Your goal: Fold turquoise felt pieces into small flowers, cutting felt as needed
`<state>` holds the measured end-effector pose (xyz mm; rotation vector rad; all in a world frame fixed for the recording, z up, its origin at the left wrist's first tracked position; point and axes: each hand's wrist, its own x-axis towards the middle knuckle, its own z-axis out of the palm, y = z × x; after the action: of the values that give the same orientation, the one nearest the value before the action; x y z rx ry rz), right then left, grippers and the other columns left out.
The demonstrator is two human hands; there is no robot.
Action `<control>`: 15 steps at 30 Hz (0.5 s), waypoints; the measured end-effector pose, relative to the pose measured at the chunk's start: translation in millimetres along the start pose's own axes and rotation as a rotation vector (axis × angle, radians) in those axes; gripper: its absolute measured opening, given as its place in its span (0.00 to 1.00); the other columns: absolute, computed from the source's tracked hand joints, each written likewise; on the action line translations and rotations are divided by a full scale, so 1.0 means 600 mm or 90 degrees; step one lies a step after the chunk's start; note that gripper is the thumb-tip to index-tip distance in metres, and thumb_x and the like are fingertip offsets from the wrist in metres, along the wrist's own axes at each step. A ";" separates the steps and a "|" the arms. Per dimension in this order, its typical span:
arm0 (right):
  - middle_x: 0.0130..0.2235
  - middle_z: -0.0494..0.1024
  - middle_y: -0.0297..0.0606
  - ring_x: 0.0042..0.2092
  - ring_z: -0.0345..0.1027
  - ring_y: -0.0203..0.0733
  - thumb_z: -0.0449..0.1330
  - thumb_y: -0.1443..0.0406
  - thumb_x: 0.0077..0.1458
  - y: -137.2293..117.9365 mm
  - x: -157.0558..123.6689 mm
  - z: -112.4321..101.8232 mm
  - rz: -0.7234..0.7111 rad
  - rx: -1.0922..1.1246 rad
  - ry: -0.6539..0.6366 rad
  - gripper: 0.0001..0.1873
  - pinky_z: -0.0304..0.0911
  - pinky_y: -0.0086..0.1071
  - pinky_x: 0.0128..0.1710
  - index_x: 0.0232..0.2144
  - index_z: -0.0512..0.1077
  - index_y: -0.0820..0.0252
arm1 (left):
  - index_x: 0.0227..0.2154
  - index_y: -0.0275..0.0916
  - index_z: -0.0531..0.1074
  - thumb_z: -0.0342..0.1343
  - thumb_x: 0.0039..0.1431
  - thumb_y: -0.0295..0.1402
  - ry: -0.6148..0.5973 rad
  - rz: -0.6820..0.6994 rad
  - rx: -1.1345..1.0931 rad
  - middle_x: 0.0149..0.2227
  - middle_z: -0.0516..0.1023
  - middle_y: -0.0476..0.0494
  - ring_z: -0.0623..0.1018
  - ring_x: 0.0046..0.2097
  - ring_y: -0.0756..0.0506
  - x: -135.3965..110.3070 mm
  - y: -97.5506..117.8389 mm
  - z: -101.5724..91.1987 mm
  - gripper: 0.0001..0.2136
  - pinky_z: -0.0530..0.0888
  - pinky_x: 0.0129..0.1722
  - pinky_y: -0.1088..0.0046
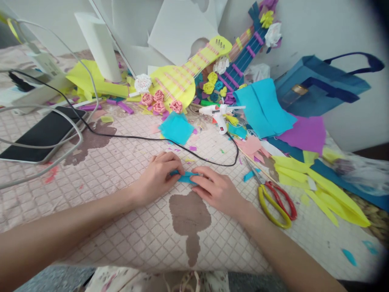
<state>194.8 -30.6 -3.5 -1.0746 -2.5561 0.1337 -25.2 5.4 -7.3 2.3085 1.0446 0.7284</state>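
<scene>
A small folded strip of blue fabric or paper (186, 177) lies between my hands, low over the quilted table cover. My left hand (162, 172) has its fingers closed on the strip's left end. At the other end, my right hand (217, 187) pinches it between thumb and fingers. Just beyond them is a flat blue square sheet (176, 128) of similar colour. Scissors (276, 202) with one red and one yellow handle lie to the right of my right hand, beside a small blue scrap (251, 175).
A white glue gun (219, 117) lies behind, its black cord (136, 138) crossing the table. Decorated yellow (179, 83) and blue (243, 67) guitar shapes lean at the back. A phone (42, 136) is at left, yellow sheets (322, 182) and a blue bag (316, 89) at right.
</scene>
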 end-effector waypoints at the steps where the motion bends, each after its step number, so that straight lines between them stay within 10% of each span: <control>1: 0.49 0.73 0.42 0.48 0.70 0.41 0.51 0.66 0.62 0.000 0.000 -0.001 -0.006 -0.005 -0.004 0.10 0.69 0.33 0.40 0.44 0.70 0.57 | 0.32 0.39 0.73 0.51 0.56 0.23 -0.002 0.001 0.001 0.39 0.72 0.44 0.70 0.44 0.43 0.000 0.000 0.000 0.08 0.67 0.45 0.64; 15: 0.43 0.74 0.40 0.42 0.71 0.38 0.51 0.71 0.60 0.006 0.003 0.009 0.040 0.082 0.045 0.09 0.68 0.31 0.40 0.39 0.70 0.59 | 0.37 0.40 0.72 0.57 0.55 0.29 -0.057 0.028 0.060 0.41 0.72 0.44 0.70 0.44 0.42 -0.002 -0.001 -0.011 0.06 0.65 0.46 0.63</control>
<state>194.0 -26.7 -8.8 -1.0913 -2.4162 0.2681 -30.4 6.1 -2.9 2.4281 1.0105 0.5991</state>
